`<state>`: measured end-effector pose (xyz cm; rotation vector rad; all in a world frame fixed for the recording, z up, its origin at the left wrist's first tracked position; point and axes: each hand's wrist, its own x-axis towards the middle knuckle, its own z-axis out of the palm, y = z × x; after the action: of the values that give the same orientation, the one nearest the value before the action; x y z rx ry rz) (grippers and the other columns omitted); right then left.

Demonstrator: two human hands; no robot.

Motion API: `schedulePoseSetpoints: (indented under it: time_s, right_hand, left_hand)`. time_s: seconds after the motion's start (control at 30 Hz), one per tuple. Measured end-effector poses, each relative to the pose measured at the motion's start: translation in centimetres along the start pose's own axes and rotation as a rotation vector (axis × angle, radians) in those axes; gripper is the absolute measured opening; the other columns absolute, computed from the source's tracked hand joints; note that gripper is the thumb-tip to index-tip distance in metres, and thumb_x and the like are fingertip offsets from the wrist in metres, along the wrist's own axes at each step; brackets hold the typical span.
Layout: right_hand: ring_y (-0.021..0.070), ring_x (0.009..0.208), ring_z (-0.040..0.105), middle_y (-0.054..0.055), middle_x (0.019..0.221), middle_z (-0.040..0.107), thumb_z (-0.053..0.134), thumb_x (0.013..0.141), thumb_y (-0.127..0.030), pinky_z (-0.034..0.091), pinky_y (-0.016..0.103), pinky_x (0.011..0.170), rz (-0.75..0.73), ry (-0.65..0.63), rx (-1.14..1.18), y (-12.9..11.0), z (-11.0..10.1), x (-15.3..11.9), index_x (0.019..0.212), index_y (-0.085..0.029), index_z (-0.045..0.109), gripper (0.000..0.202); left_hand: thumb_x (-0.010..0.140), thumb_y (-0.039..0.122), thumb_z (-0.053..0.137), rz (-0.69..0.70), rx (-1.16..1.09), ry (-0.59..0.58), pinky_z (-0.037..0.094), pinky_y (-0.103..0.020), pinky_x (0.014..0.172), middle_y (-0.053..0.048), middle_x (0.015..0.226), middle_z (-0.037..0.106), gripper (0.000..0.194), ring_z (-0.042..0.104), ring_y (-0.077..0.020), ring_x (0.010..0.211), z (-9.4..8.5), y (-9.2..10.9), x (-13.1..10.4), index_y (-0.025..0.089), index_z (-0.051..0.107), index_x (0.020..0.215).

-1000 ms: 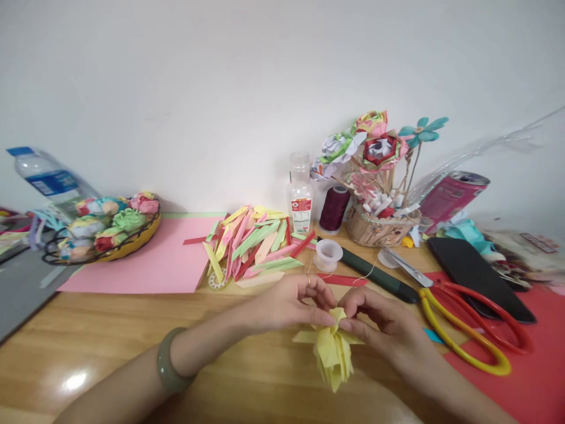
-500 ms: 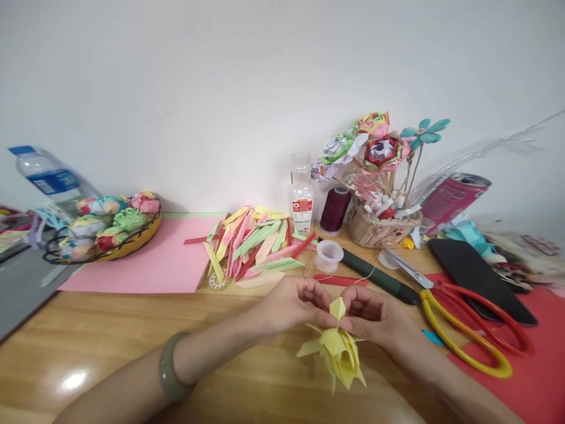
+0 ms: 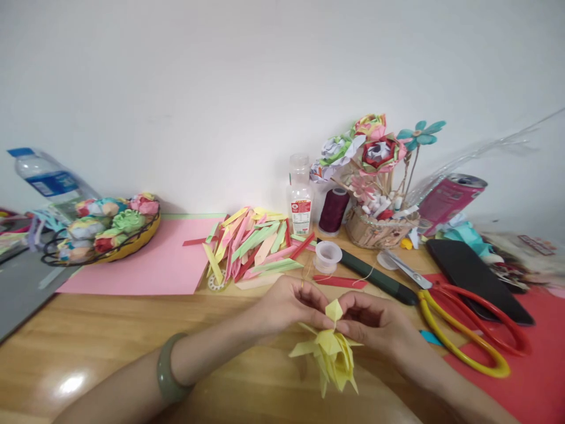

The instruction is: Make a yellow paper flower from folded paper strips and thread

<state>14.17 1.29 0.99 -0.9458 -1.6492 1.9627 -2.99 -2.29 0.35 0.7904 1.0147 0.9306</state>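
A yellow folded-paper flower (image 3: 333,356) hangs just above the wooden table, its pointed petals spreading downward and to the left. My left hand (image 3: 293,306) pinches it near the top from the left side. From the right, my right hand (image 3: 375,321) pinches the same narrow part, and the fingertips of both hands nearly meet there. A small yellow folded tip stands up between the two hands. A thin thread runs near the fingers, past a small clear plastic spool (image 3: 328,257) and a red paper strip (image 3: 339,282).
Scissors (image 3: 463,324) with red and yellow handles and a black phone (image 3: 479,281) lie right. Behind stand a glass bottle (image 3: 301,206), maroon thread (image 3: 333,212) and a flower basket (image 3: 382,228). Paper strips (image 3: 256,247) are piled centrally; a yellow basket (image 3: 132,243) is left.
The yellow flower has swung slightly left and tilted. Both hands keep their pinch on it and have shifted very little.
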Motion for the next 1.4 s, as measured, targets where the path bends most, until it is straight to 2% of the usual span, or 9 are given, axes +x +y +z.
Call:
schedulePoseSetpoints:
  time_s: [0.1,0.23,0.43,0.73,0.93,1.07,1.2,1.4]
  right_hand:
    - [0.0113,0.061,0.055,-0.001,0.067,0.059,0.072,0.064,-0.038,0.043,0.024,0.059,-0.006,0.005,-0.012,-0.1,0.0,0.0,0.067,-0.017,0.061,0.023]
    - [0.0129,0.060,0.055,-0.001,0.066,0.059,0.070,0.064,-0.040,0.045,0.026,0.058,-0.016,0.071,-0.067,-0.1,0.1,-0.2,0.065,-0.017,0.059,0.026]
    - [0.0110,0.057,0.052,-0.002,0.064,0.056,0.067,0.067,-0.035,0.042,0.023,0.053,-0.114,0.176,-0.119,1.0,0.5,-0.2,0.066,-0.018,0.054,0.021]
    - [0.0127,0.059,0.050,-0.001,0.062,0.053,0.055,0.075,-0.023,0.041,0.023,0.052,-0.258,0.319,-0.448,1.4,1.0,-0.8,0.063,-0.020,0.048,0.014]
    - [0.0125,0.058,0.053,-0.002,0.061,0.056,0.053,0.075,-0.020,0.042,0.022,0.052,-0.359,0.311,-0.607,1.4,1.0,-0.9,0.066,-0.020,0.051,0.009]
    - [0.0125,0.057,0.055,-0.003,0.060,0.057,0.053,0.076,-0.022,0.043,0.022,0.052,-0.395,0.339,-0.639,1.5,1.0,-0.9,0.064,-0.020,0.050,0.012]
    - [0.0122,0.055,0.055,-0.002,0.058,0.058,0.053,0.077,-0.022,0.043,0.022,0.052,-0.428,0.353,-0.680,1.7,1.0,-0.8,0.062,-0.020,0.050,0.015]
    - [0.0128,0.052,0.054,-0.002,0.057,0.056,0.054,0.076,-0.025,0.043,0.023,0.048,-0.476,0.372,-0.737,1.5,1.2,-0.8,0.064,-0.021,0.049,0.014]
  left_hand:
    - [0.043,0.018,0.081,-0.004,-0.002,-0.004,0.040,-0.021,0.057,0.003,0.056,0.062,0.024,0.053,-0.0065,0.051,0.0,0.1,0.0,0.011,0.065,0.059]
    - [0.044,0.017,0.080,0.010,-0.002,-0.003,0.040,-0.021,0.056,0.003,0.056,0.062,0.023,0.053,-0.0065,0.051,0.0,0.1,0.0,0.012,0.065,0.060]
    - [0.044,0.014,0.079,0.070,-0.038,0.026,0.042,-0.022,0.056,0.001,0.057,0.063,0.023,0.055,-0.0083,0.052,0.3,0.1,0.0,0.011,0.060,0.057]
    - [0.051,0.017,0.074,0.161,0.030,0.057,0.041,-0.023,0.055,0.001,0.059,0.060,0.020,0.053,-0.0087,0.053,0.7,-0.6,-0.1,0.012,0.057,0.060]
    - [0.055,0.014,0.070,0.248,0.191,0.073,0.039,-0.022,0.057,0.001,0.061,0.058,0.014,0.050,-0.0082,0.058,1.2,0.1,-0.9,0.013,0.058,0.063]
    - [0.056,0.013,0.067,0.233,0.256,0.116,0.038,-0.022,0.057,0.002,0.061,0.055,0.012,0.049,-0.0085,0.058,1.5,0.5,-1.3,0.013,0.056,0.062]
    - [0.059,0.011,0.061,0.248,0.329,0.164,0.037,-0.021,0.055,0.003,0.062,0.053,0.009,0.046,-0.0075,0.056,1.6,0.3,-1.4,0.014,0.054,0.062]
    - [0.061,0.007,0.058,0.279,0.381,0.154,0.036,-0.019,0.053,0.004,0.061,0.052,0.008,0.045,-0.0068,0.055,1.7,-0.1,-1.5,0.014,0.054,0.063]
